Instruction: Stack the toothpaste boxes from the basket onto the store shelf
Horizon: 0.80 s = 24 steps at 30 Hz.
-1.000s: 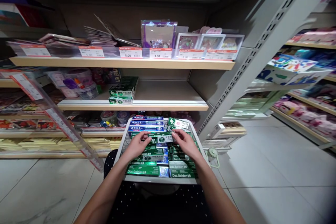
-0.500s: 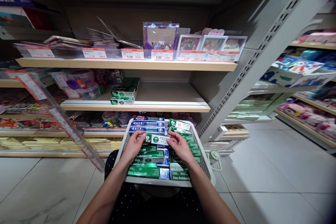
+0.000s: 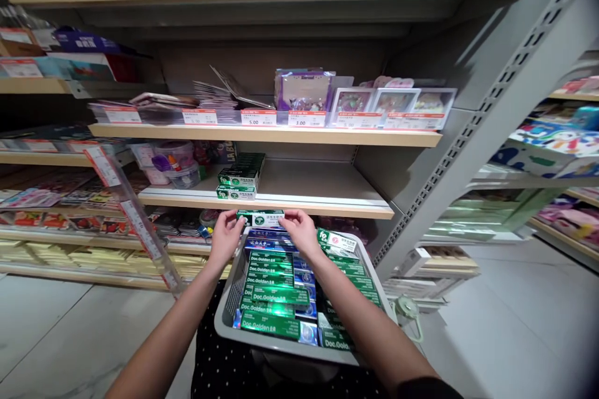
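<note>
Between my two hands is a green and white toothpaste box (image 3: 267, 219), held level by its ends. My left hand (image 3: 228, 235) pinches the left end and my right hand (image 3: 299, 230) pinches the right end. The box is just in front of the lower shelf's edge, above the far rim of a grey basket (image 3: 281, 345). Green Doc.Golden boxes (image 3: 271, 279) and blue boxes (image 3: 269, 243) lie in rows inside the basket, which rests over my lap. On the shelf, a small stack of matching green boxes (image 3: 237, 181) stands left of the held one.
The lower shelf (image 3: 318, 184) has clear plastic tubs (image 3: 175, 165) at its left. Above it, another shelf (image 3: 266, 133) carries packets and price tags. A slotted metal upright (image 3: 435, 168) rises at the right. A green bottle (image 3: 406, 308) stands on the floor beside the basket.
Both hands have lifted the toothpaste box from over the basket's middle, forward toward the lower shelf. The Doc.Golden boxes beneath show more. The view has tilted up and shifted left.
</note>
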{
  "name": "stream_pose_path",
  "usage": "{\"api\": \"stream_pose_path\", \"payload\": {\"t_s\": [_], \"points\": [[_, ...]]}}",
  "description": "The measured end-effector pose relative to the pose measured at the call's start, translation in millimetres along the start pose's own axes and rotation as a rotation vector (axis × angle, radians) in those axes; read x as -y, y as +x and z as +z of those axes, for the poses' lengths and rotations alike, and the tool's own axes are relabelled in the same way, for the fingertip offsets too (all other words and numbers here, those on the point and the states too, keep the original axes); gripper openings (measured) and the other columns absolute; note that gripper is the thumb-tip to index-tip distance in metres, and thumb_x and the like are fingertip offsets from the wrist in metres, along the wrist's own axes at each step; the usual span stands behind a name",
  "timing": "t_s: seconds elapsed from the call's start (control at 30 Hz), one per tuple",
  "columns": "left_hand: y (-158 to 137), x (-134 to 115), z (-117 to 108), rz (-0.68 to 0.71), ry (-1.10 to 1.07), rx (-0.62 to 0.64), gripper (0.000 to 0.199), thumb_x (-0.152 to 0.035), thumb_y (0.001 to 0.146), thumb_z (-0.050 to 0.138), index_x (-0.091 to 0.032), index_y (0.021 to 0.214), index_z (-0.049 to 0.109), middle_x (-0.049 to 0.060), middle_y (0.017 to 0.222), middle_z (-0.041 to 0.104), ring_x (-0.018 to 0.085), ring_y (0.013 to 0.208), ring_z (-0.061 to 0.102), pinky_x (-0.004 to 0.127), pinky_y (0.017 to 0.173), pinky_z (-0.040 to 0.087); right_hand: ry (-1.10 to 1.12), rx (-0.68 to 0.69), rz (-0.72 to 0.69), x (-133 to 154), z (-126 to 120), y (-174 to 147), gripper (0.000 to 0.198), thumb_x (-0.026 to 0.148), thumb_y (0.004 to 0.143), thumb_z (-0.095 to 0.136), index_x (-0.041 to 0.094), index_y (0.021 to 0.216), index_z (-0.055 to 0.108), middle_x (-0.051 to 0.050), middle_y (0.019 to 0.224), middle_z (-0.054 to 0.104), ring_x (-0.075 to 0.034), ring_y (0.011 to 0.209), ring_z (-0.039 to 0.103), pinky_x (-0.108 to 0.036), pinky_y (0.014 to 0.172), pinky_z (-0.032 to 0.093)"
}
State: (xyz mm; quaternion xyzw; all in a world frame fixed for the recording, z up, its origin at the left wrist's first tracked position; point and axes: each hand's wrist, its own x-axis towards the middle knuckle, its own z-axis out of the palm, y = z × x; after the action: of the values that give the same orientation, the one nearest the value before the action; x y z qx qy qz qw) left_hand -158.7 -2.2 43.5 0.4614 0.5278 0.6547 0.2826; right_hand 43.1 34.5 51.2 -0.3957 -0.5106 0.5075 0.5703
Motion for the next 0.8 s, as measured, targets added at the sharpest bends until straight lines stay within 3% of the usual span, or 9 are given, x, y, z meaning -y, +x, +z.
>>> {"api": "stream_pose_path", "payload": {"t_s": [0.13,0.27,0.47,0.67,0.8], "points": [[65,-4,-22,0.191,0.24,-0.153,0.035,-0.035,0.08,0.063,-0.017,0.11,0.059,0.01,0.111,0.062,0.021,0.103,0.061,0.039,0.093,0.05,0.036,-0.013,-0.174,-1,63,49,0.034,0.035,0.067,0.074,0.018,0.091,0.058,-0.004,0.09,0.067,-0.018,0.086,0.066,-0.035,0.086,0.055],[106,-3,-32,0.282,0.478,-0.232,0.03,-0.029,0.083,0.059,-0.016,0.111,0.061,0.012,0.112,0.06,0.025,0.106,0.059,0.042,0.096,0.047,-0.102,-0.095,-0.307,-7,100,79,0.027,0.032,0.071,0.069,0.018,0.093,0.058,-0.005,0.094,0.065,-0.018,0.089,0.065,-0.035,0.087,0.055],[127,8,-34,0.261,0.518,-0.208,0.031,-0.026,0.084,0.057,-0.013,0.111,0.061,0.015,0.111,0.063,0.026,0.102,0.063,0.043,0.095,0.049,-0.301,-0.186,-0.381,-19,114,92,0.02,0.027,0.074,0.064,0.019,0.091,0.056,-0.007,0.101,0.06,-0.019,0.087,0.063,-0.035,0.084,0.054],[140,10,-30,0.134,0.411,-0.19,0.029,-0.025,0.085,0.058,-0.014,0.112,0.059,0.014,0.108,0.068,0.023,0.096,0.068,0.037,0.089,0.053,-0.347,-0.182,-0.294,-24,119,105,0.022,0.028,0.075,0.063,0.021,0.094,0.054,-0.006,0.097,0.065,-0.022,0.089,0.065,-0.035,0.081,0.053],[147,9,-29,0.125,0.414,-0.179,0.026,-0.025,0.083,0.06,-0.014,0.107,0.06,0.013,0.101,0.071,0.024,0.094,0.069,0.034,0.084,0.054,-0.357,-0.211,-0.292,-30,121,114,0.022,0.028,0.076,0.062,0.021,0.095,0.055,-0.006,0.097,0.066,-0.021,0.089,0.065,-0.034,0.083,0.051]]}}
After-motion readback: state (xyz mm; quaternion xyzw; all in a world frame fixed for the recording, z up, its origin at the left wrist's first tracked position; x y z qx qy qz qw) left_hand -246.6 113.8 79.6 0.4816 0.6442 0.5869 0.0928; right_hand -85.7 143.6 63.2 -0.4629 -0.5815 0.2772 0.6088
